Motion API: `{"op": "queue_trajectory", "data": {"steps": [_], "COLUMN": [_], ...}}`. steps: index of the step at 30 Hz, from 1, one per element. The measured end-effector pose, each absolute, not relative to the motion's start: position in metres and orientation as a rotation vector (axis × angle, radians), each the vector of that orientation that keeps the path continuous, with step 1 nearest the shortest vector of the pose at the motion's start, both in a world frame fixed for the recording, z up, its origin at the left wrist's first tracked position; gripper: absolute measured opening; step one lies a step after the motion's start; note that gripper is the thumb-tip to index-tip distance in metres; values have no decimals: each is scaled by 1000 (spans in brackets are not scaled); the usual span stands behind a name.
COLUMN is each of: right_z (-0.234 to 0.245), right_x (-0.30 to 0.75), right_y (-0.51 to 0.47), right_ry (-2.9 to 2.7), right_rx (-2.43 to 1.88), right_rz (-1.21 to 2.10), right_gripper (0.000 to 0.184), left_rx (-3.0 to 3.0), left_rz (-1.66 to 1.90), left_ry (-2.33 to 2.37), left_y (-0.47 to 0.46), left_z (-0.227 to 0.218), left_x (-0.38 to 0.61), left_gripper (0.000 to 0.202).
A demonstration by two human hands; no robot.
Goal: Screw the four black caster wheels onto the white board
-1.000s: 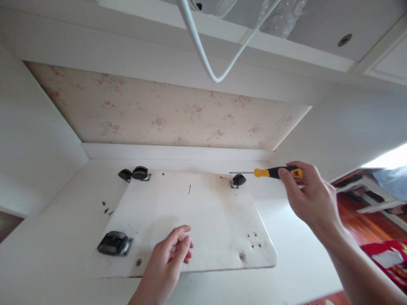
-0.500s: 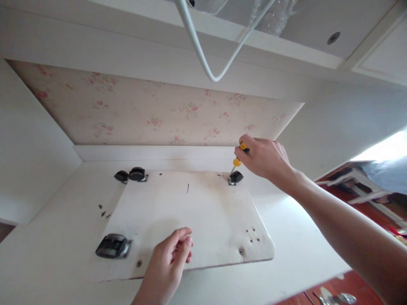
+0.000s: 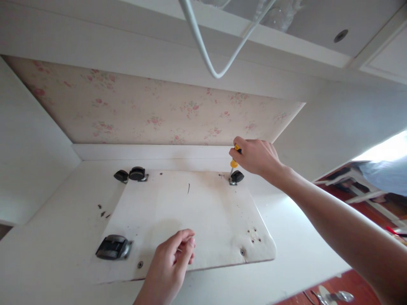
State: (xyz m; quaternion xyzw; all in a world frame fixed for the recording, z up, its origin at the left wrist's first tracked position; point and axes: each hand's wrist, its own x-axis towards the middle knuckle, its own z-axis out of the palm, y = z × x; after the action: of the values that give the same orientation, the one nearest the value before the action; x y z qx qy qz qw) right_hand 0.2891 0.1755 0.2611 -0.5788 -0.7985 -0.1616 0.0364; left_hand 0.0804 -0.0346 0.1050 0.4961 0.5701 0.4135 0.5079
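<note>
My right hand [image 3: 256,156] is wrapped round the handle of a yellow and black screwdriver [image 3: 234,163]. Its shaft points down to the mounting plate of a black caster wheel [image 3: 237,176] at the far right corner of a white board [image 3: 203,212]. Over the board's front edge is my left hand [image 3: 171,264], closed with thumb and fingers curled together; what they hold, if anything, is hidden. Another caster [image 3: 113,247] sits at the board's front left, and one more caster [image 3: 137,173] at its far left corner. Screw holes [image 3: 254,235] show at the front right corner.
Beside the far left corner lies a loose caster [image 3: 121,176]. Several small screws [image 3: 102,214] are scattered left of the board. A white cable [image 3: 217,75] hangs overhead from a shelf. White side panels and a floral back wall [image 3: 190,110] enclose the white surface [image 3: 70,237].
My right hand has shifted slightly left, and the screwdriver stands more upright at the same caster. My left hand looks almost unchanged. The view has moved a little.
</note>
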Motion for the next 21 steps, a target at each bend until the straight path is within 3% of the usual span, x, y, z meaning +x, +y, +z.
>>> {"op": "queue_trajectory", "data": {"steps": [10, 15, 21], "right_z": [269, 272, 292], "right_x": [281, 277, 270], "right_y": [178, 176, 180], "right_ry": [-2562, -2772, -2961], "right_rx": [-1916, -1728, -1838], "right_rz": [-590, -664, -503], "right_gripper": [42, 48, 47], "left_rx": [1266, 1281, 1197], "left_rz": [988, 1003, 1136], "left_ry": [1360, 1355, 1402], "left_y": [-36, -36, -38], "left_z": [96, 92, 93], "left_x": [78, 79, 86], "left_gripper": [36, 37, 37]}}
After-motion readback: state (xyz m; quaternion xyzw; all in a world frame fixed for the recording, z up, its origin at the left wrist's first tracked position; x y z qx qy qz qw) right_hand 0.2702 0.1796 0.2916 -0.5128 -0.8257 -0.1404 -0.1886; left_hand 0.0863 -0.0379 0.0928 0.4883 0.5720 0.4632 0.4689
